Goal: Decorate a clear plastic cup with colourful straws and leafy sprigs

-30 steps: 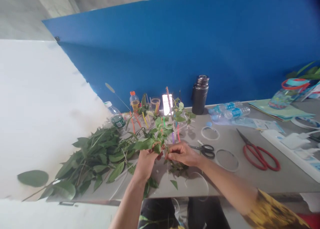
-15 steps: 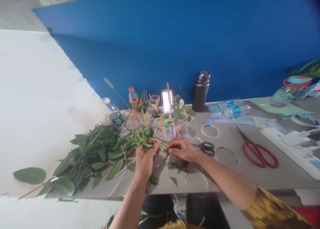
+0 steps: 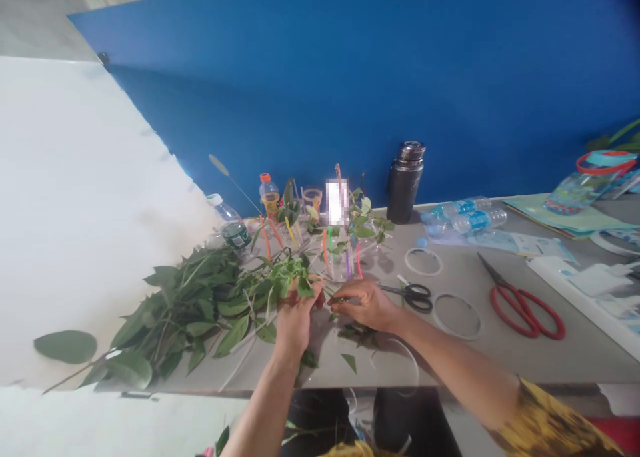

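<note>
My left hand [image 3: 295, 317] is closed around a small leafy sprig [image 3: 287, 277], whose green leaves stick up above the fingers. My right hand [image 3: 364, 304] sits just to its right, fingers pinched on the sprig's thin stem end. Both hands hover low over the grey table [image 3: 500, 360]. A big pile of leafy branches [image 3: 190, 310] lies to the left of my left hand. Loose leaf scraps [image 3: 357, 334] lie under my right wrist. Small black scissors [image 3: 413, 294] rest just right of my right hand.
Clear cups with coloured straws and sprigs [image 3: 343, 254] stand behind the hands, beside bottles [image 3: 269, 194] and a dark flask [image 3: 405, 180]. Red scissors [image 3: 520, 304], white rings [image 3: 456, 314], water bottles [image 3: 463, 217] and a power strip [image 3: 590, 290] lie to the right.
The sprig was lowered and turned between my hands, then raised slightly again. My right hand shifted its pinch along the stem. The view drifted a little.
</note>
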Motion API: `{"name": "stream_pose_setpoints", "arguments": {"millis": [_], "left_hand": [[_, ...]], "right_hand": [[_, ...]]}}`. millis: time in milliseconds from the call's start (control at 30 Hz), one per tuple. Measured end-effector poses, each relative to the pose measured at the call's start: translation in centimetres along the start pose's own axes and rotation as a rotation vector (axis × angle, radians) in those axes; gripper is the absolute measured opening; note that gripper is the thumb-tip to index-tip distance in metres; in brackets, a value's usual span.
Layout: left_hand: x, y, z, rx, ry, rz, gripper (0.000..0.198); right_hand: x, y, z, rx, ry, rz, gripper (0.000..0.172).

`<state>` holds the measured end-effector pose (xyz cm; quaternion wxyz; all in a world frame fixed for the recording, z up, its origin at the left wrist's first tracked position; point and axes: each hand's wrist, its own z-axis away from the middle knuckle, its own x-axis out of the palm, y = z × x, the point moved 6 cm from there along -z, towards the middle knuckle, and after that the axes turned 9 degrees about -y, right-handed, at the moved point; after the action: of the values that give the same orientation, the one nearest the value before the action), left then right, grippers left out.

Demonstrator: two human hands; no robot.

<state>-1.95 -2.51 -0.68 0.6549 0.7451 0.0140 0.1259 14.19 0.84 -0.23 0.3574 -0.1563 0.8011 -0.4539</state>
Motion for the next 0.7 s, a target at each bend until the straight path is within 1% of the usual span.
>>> {"name": "stream_pose_setpoints", "arguments": {"millis": [67, 133, 233, 300, 367, 467, 633, 700], "left_hand": [[0.4, 0.0, -0.1, -0.002, -0.012, 0.044, 0.024], [0.9, 0.4, -0.1, 0.006, -0.054, 0.058, 0.025], [1.6, 1.4, 0.0, 0.033, -0.128, -0.001, 0.021], [2.0, 1.9, 0.2, 0.042, -0.169, -0.063, 0.022], [2.1, 1.9, 0.3, 0.021, -0.182, -0.084, 0.023], [1.9, 1.2, 0.3, -0.029, -0.136, -0.006, 0.021], [1.6, 0.3, 0.1, -0.071, -0.004, 0.214, 0.035], [1.7, 0.3, 0.0, -0.071, 0.023, 0.264, 0.038]], "right_hand": [[-0.1, -0.1, 0.1, 0.026, 0.004, -0.027, 0.027], [-0.2, -0.6, 0.2, 0.010, -0.012, -0.055, 0.031], [-0.6, -1.5, 0.2, -0.036, -0.023, -0.071, 0.033], [-1.0, -1.7, 0.1, -0.038, 0.032, -0.057, 0.029], [-1.3, -1.6, 0.1, -0.043, 0.106, -0.035, 0.025], [-1.1, -1.3, 0.0, -0.059, 0.141, -0.018, 0.020], [-1.0, -1.2, 0.0, -0.043, 0.142, -0.016, 0.015], [-1.1, -1.3, 0.0, -0.022, 0.138, -0.014, 0.016]]}}
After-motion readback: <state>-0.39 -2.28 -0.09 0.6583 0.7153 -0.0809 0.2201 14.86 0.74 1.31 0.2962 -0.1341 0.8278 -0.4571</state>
